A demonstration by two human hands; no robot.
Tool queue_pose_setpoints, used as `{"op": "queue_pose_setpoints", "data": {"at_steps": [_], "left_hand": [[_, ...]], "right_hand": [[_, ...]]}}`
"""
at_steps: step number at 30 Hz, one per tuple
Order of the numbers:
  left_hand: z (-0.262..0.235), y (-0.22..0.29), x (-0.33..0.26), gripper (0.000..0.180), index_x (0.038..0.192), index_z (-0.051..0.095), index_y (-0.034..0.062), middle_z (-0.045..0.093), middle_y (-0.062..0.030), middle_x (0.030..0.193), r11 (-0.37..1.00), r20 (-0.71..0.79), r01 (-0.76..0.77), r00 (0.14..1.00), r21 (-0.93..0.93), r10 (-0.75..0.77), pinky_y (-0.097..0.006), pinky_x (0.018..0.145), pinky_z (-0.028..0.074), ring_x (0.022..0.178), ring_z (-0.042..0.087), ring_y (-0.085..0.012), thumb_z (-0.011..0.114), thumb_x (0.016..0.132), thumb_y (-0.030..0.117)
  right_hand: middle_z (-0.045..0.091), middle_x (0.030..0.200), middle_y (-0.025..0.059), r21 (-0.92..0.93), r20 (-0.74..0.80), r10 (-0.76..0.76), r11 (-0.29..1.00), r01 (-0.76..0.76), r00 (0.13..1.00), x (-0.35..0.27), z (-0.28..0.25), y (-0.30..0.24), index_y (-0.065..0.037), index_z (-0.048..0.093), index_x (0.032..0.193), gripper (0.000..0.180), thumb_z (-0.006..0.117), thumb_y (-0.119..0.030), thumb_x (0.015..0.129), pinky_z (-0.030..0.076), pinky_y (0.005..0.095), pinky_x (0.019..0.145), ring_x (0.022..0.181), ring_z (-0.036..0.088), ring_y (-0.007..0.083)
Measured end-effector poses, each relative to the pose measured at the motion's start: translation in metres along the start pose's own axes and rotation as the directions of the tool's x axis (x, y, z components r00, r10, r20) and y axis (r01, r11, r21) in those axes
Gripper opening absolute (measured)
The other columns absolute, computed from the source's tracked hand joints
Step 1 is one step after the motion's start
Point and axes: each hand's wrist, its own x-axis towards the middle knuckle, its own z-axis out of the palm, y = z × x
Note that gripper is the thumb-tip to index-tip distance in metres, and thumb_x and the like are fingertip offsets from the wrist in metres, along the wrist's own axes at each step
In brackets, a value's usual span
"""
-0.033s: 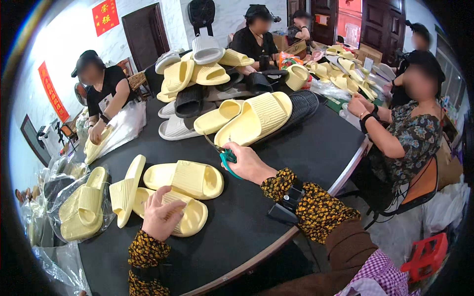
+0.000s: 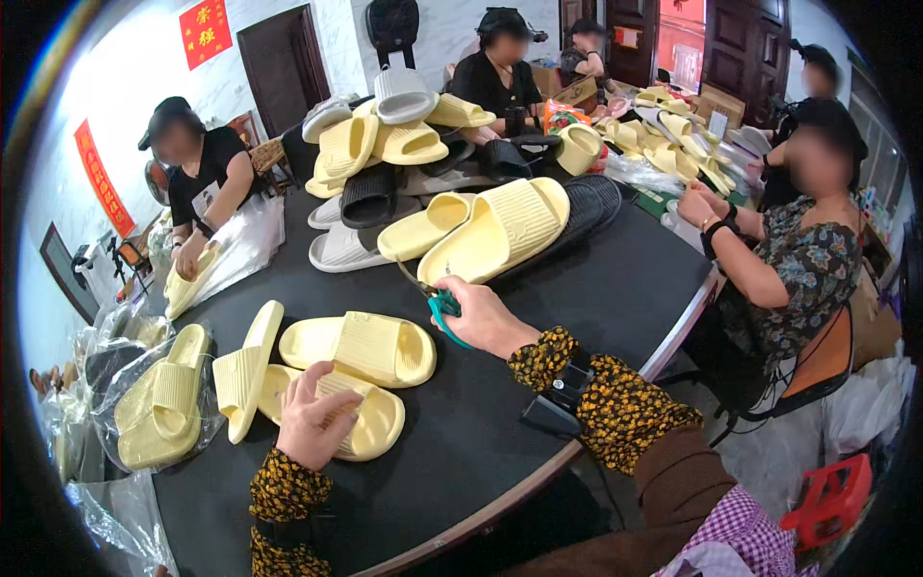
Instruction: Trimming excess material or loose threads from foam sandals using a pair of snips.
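Observation:
In my right hand [image 2: 488, 322] is a pair of scissors with teal handles [image 2: 445, 310]; the blades point up and left, near a large yellow slipper [image 2: 510, 226] at the front of a pile. My left hand [image 2: 315, 423] hovers over or touches a yellow slipper [image 2: 382, 423], its fingers curved and apart, gripping nothing visible. Just beyond lies another yellow slipper [image 2: 370, 348]. One more yellow slipper [image 2: 252, 370] leans on its side to the left. A yellow pair in a clear bag [image 2: 173, 409] rests at the far left.
The black table [image 2: 461, 423] has a curved pale edge on my right. Grey, black and yellow slippers [image 2: 370, 197] are heaped at its middle. Co-workers sit around: one at left handles a slipper and clear bag [image 2: 245, 245], another sits at right [image 2: 798, 250]. A red stool [image 2: 829, 500] stands lower right.

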Motion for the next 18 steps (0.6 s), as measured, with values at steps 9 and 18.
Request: {"op": "queue_pose_setpoints", "data": {"at_steps": [9,18], "left_hand": [[0.000,-0.017,-0.006,0.038,0.108,0.058,0.0054,0.051,-0.0168,0.119,0.991,-0.228,0.132,0.965,-0.006,-0.130,-0.042,0.096,0.038,0.114,0.046,-0.0352,0.065,0.071,0.007],[0.006,-0.060,-0.005,0.049,0.118,0.049,-0.0070,0.063,-0.0142,0.094,0.813,-0.082,0.400,0.877,-0.423,-0.474,-0.030,0.077,0.049,0.085,0.061,-0.0199,0.061,0.084,0.026]], "right_hand": [[0.063,0.079,0.0176,-0.025,0.022,-0.007,1.000,0.007,1.000,0.003,0.004,-0.005,-0.001,0.054,0.106,0.039,0.071,-0.016,0.074,0.049,0.0345,0.067,0.075,0.065,0.0262],[0.063,0.077,0.0117,0.042,0.004,-0.003,0.999,0.003,1.000,0.007,0.000,-0.003,0.000,0.052,0.109,0.041,0.070,-0.014,0.076,0.048,0.0284,0.063,0.071,0.061,0.0166]]}}
